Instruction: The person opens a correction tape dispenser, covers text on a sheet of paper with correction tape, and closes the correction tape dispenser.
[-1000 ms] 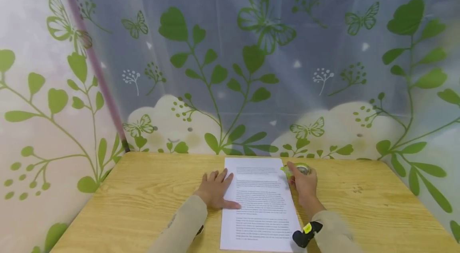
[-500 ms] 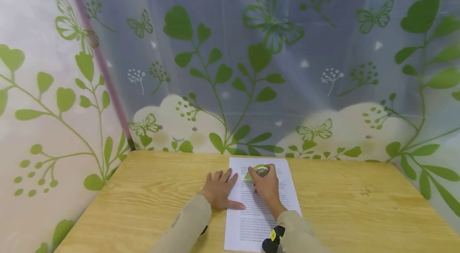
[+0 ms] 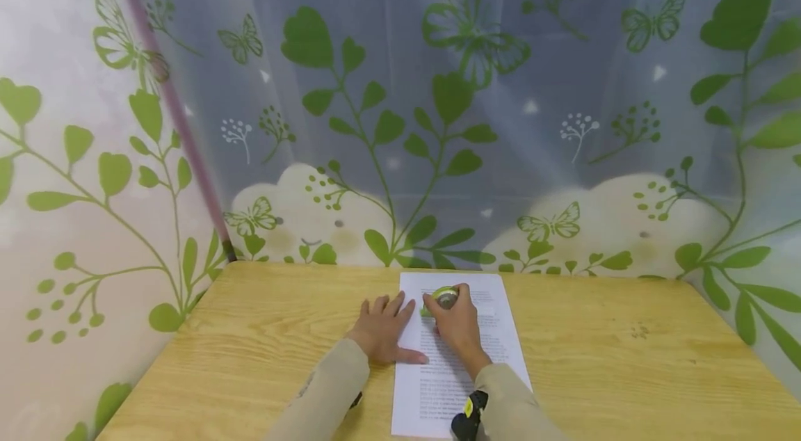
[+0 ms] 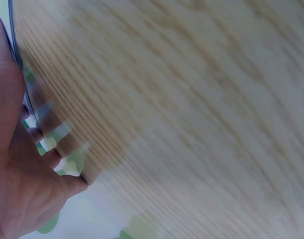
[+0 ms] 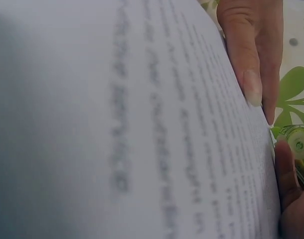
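A printed sheet of paper (image 3: pixel 407 396) lies on the wooden table. My left hand (image 3: pixel 382 333) rests on its left edge with the fingers spread and the thumb over the text. Upper in the sheet, my right hand (image 3: pixel 462 326) grips a green correction tape (image 3: pixel 446 297) between thumb and fingers, its tip down at the printed lines near the left margin. The right wrist view shows the clear round case of the correction tape (image 5: pixel 297 142) beside the left hand (image 5: pixel 246 50); whether the tip touches the paper is too small to tell. In the left wrist view the left hand (image 4: pixel 27 194) lies at the edge.
Light wooden table (image 3: pixel 626 371) surface extends to both sides of the sheet. Behind its far edge hangs a curtain (image 3: pixel 400 114) printed with leaves and butterflies. A black wrist device (image 3: pixel 468 417) sits on the right sleeve.
The right hand has carried the correction tape from the sheet's right edge leftward over the text, with a small further shift left lately. The left hand stays on the paper.
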A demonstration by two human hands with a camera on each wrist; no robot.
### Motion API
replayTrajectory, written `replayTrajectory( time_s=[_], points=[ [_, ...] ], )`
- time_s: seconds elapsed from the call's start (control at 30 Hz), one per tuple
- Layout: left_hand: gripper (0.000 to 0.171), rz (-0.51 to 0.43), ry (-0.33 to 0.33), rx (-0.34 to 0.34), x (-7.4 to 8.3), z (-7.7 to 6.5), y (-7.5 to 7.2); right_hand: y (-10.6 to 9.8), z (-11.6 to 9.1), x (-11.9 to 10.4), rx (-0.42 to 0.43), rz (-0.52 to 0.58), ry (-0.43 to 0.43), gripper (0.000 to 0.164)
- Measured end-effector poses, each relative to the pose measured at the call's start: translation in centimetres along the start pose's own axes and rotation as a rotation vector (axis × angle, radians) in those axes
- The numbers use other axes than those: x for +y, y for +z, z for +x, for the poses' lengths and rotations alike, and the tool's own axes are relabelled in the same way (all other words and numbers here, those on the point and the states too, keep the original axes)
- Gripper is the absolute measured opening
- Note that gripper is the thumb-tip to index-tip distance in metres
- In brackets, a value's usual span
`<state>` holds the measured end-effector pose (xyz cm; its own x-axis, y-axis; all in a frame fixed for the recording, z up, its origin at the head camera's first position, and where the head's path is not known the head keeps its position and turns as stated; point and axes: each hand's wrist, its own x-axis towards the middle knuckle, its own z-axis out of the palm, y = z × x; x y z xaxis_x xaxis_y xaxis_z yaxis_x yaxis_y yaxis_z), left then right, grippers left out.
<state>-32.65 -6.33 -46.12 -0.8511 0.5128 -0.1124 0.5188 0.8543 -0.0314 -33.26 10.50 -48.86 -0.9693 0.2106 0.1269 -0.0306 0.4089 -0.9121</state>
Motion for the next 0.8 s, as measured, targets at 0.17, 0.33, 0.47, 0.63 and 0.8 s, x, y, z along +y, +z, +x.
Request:
replayTrajectory(
  time_s=[0.17,0.33,0.47,0.63,0.8],
  points=[
    [0.106,0.013,-0.002,0.000,-0.26,0.35,0.42,0.03,0.22,-0.04,-0.010,-0.013,0.005,0.057],
    [0.105,-0.019,-0.004,-0.005,-0.14,0.12,0.22,-0.02,0.21,-0.06,-0.032,-0.029,0.010,0.059],
    [0.105,-0.025,-0.004,-0.010,0.02,-0.03,-0.05,-0.13,0.30,-0.30,-0.050,-0.024,-0.011,0.056],
    [0.106,-0.025,-0.004,-0.008,0.08,-0.11,-0.29,-0.02,0.29,-0.85,-0.045,-0.023,-0.035,0.051],
    [0.105,-0.027,-0.001,-0.003,0.06,-0.06,-0.15,0.04,0.27,-0.94,-0.038,-0.021,-0.031,0.050]
  ],
)
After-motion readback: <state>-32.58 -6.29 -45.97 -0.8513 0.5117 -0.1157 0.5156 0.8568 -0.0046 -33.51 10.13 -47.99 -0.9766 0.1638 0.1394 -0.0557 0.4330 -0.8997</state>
